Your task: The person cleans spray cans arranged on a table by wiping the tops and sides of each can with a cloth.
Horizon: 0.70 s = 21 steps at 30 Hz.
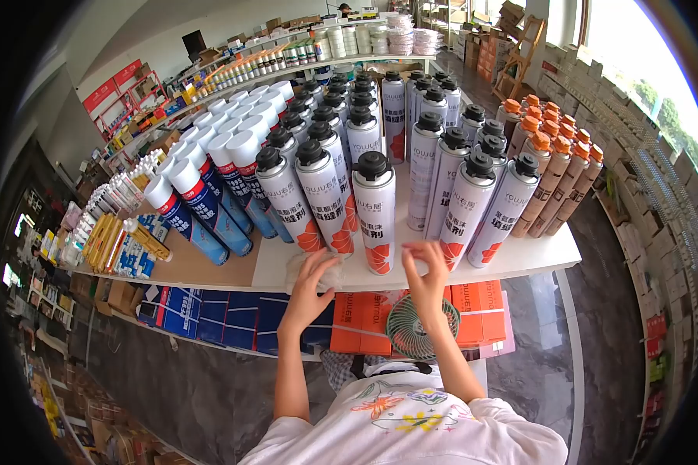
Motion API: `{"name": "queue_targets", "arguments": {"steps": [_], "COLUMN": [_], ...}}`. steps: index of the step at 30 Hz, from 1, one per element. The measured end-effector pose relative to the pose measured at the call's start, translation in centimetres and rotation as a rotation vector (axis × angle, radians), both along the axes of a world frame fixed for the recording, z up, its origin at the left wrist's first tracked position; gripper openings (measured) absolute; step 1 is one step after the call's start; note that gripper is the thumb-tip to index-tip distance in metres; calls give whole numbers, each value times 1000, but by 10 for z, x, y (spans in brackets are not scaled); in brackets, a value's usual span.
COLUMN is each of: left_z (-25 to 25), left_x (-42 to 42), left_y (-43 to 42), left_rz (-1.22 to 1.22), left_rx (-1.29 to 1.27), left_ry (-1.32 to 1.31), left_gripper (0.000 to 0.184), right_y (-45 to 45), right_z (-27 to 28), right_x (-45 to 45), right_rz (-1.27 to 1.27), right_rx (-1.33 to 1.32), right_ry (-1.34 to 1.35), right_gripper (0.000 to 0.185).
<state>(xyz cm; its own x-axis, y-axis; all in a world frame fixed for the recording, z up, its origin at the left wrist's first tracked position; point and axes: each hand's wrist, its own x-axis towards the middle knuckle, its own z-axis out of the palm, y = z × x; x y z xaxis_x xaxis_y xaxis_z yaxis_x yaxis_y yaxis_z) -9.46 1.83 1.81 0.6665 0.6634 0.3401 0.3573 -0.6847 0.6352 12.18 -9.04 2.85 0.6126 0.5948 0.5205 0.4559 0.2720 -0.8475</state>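
Observation:
My left hand (309,293) is at the table's front edge with its fingers apart, against a crumpled, whitish translucent thing (316,270). Right of centre, my right hand (426,279) is raised with thumb and forefinger curved close together; whether something small is between them I cannot make out. Between and just beyond the hands stands a white can (374,217) with a black cap and red print. More such cans stand in rows behind it, and another white can (471,205) leans a little beyond my right hand.
Blue cans with white caps (202,201) fill the left; brown cans with orange caps (560,182) stand at the right. Under the white table (512,267) are orange boxes (357,322), blue boxes (233,318) and a green fan (423,327). A person's head (343,9) shows far back.

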Motion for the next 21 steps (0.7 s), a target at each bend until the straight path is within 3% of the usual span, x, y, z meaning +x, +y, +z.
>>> {"name": "queue_targets", "arguments": {"steps": [1, 3, 5, 10, 14, 17, 19, 21], "left_z": [2, -10, -29, -95, -111, -119, -115, -120], "left_x": [9, 33, 58, 97, 98, 100, 106, 112], "left_y": [-6, -16, -21, -15, -15, -19, -26, -24], "left_rz": [-28, -6, 45, 191, 189, 160, 144, 132], "left_rx": [63, -150, -142, -198, -269, -244, -297, -251], "left_ry": [-75, -262, -337, -544, -514, -468, -427, -428], "left_gripper": [61, 60, 64, 61, 62, 63, 70, 72], "right_y": [0, 13, 20, 32, 48, 51, 57, 62], "right_z": [-16, -66, -94, -104, -124, -116, -131, -136], "right_x": [0, 6, 8, 8, 18, 14, 11, 12], "right_rz": [122, 203, 208, 258, 209, 259, 89, 113], "right_rx": [-120, -272, -320, -416, -362, -432, -291, -248], "right_ry": [80, 93, 99, 77, -66, 109, -163, -120], "right_gripper": [22, 38, 44, 62, 59, 52, 47, 42]}}
